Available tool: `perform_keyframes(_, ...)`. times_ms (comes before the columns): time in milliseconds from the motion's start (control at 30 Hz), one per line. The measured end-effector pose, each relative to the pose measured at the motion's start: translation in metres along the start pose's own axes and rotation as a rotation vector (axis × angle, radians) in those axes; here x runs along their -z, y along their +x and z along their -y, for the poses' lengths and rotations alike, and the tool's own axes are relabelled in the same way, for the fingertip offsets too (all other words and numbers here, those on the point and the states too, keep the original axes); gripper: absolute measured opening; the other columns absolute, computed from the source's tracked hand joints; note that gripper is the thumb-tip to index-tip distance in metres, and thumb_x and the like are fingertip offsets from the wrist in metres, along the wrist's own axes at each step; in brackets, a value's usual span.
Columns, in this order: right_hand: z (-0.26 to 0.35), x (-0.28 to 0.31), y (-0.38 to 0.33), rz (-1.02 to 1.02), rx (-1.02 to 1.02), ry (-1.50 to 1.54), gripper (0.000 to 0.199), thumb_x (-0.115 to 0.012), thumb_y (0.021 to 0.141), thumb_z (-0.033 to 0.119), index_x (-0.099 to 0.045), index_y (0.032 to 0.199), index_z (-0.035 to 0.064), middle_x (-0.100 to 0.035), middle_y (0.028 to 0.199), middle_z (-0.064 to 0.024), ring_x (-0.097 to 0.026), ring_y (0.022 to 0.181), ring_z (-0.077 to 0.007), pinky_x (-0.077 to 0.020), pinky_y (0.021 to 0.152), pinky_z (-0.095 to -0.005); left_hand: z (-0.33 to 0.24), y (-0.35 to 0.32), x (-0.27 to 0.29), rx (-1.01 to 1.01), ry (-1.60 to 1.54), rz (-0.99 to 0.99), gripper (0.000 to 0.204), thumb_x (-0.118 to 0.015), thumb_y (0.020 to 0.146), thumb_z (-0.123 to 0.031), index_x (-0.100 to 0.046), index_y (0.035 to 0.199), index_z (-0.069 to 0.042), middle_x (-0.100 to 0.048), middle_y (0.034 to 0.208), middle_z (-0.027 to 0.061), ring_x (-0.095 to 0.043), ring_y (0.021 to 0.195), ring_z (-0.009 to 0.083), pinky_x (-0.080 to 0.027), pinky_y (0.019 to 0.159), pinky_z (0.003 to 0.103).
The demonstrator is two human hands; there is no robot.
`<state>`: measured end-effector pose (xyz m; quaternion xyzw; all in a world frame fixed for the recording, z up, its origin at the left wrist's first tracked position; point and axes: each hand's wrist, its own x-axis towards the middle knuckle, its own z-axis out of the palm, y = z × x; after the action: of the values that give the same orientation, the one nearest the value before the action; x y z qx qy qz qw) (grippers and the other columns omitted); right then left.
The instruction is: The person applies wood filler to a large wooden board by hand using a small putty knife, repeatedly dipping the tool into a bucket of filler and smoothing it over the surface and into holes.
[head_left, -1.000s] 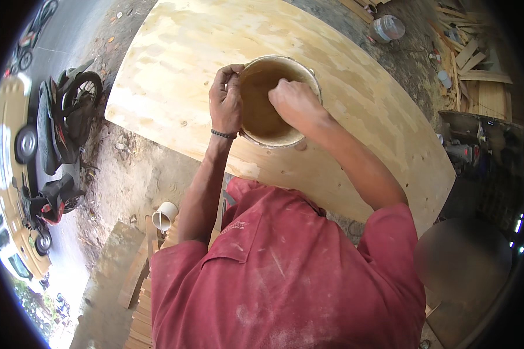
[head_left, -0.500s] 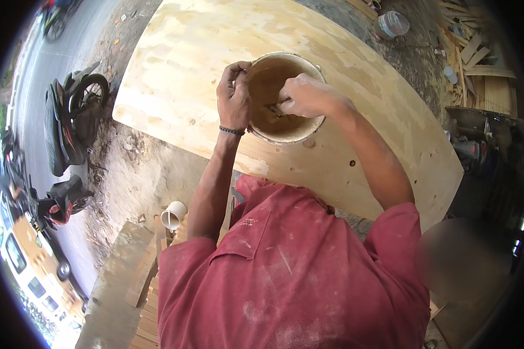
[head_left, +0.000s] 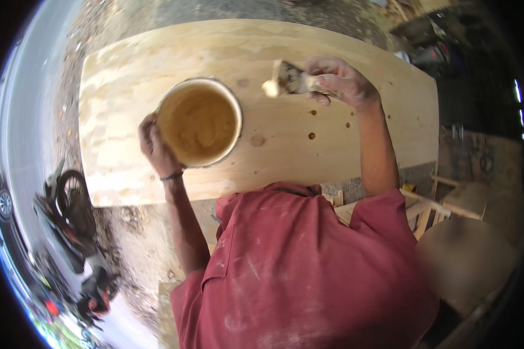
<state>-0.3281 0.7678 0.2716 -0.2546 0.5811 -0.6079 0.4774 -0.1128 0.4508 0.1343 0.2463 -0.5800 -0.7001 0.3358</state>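
Head view shows a wooden board (head_left: pixel 285 160), its left part mottled with pale patches (head_left: pixel 119 78) that seem to be smeared filler; farther right, dark knots (head_left: pixel 312 136) look bare, so coverage appears only partial. The bucket (head_left: pixel 239 120) sits on the board's left half, hiding the wood beneath, with plenty of tan paste (head_left: pixel 199 125) left inside. The left hand (head_left: pixel 156 145) grips its left rim. The right hand (head_left: pixel 348 84) holds a scraper (head_left: pixel 291 79) over the board, apart from the bucket, its pale lump (head_left: pixel 270 88) not yet spread. Leftward are a road (head_left: pixel 35 104) and a motorbike (head_left: pixel 73 200); wood pieces (head_left: pixel 424 205) lie past the near edge, rightward.
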Motion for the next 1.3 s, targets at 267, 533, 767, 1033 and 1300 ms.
perform_keyframes(267,-0.154,0.063,-0.115,-0.696,-0.054,-0.558,0.028,-0.057,0.089,0.017,-0.063,0.113,0.0042,-0.067,0.094,-0.0109,-0.063,0.081,-0.0179,-0.0500,0.069,-0.0307,-0.007,-0.001,-0.008,0.020,0.011,0.007,0.023,-0.047,0.099,-0.016,-0.054,0.113,0.001,-0.060,0.106,0.0108,-0.057,0.098,0.0179,-0.048,0.087,0.032)
perform_keyframes(533,-0.238,0.009,-0.079,-0.860,-0.459,-1.014,0.039,-0.063,0.079,0.020,-0.066,0.116,0.0074,-0.067,0.098,-0.0233,-0.066,0.086,-0.0382,-0.0537,0.077,-0.0406,-0.010,0.000,-0.003,-0.009,0.144,0.032,0.025,-0.050,0.097,-0.019,-0.054,0.113,0.000,-0.058,0.106,0.0099,-0.055,0.097,0.0182,-0.046,0.087,0.032)
perform_keyframes(767,-0.226,0.018,-0.048,-1.102,-0.499,-0.898,0.025,-0.060,0.079,0.019,-0.068,0.095,0.0016,-0.067,0.081,-0.0254,-0.068,0.080,-0.0409,-0.0569,0.070,-0.0438,-0.008,0.000,-0.005,-0.039,0.155,0.018,0.023,-0.042,0.098,-0.016,-0.054,0.112,-0.002,-0.058,0.102,0.0083,-0.057,0.094,0.0190,-0.050,0.083,0.035)
perform_keyframes(1033,-0.205,0.013,-0.079,-0.998,-0.558,-0.940,0.021,-0.059,0.081,0.018,-0.068,0.096,0.0059,-0.068,0.080,-0.0234,-0.068,0.078,-0.0391,-0.0567,0.071,-0.0447,-0.009,0.002,-0.004,-0.021,0.216,0.041,0.024,-0.046,0.097,-0.019,-0.053,0.112,-0.002,-0.057,0.106,0.0080,-0.054,0.098,0.0180,-0.045,0.088,0.035)
perform_keyframes(1300,-0.241,0.007,-0.088,-1.108,-0.534,-0.965,0.021,-0.061,0.082,0.019,-0.067,0.095,0.0038,-0.067,0.081,-0.0242,-0.067,0.078,-0.0382,-0.0562,0.071,-0.0465,-0.012,-0.001,-0.004,-0.012,0.244,0.026,0.025,-0.046,0.097,-0.020,-0.054,0.112,-0.002,-0.056,0.105,0.0077,-0.054,0.098,0.0181,-0.044,0.089,0.035)
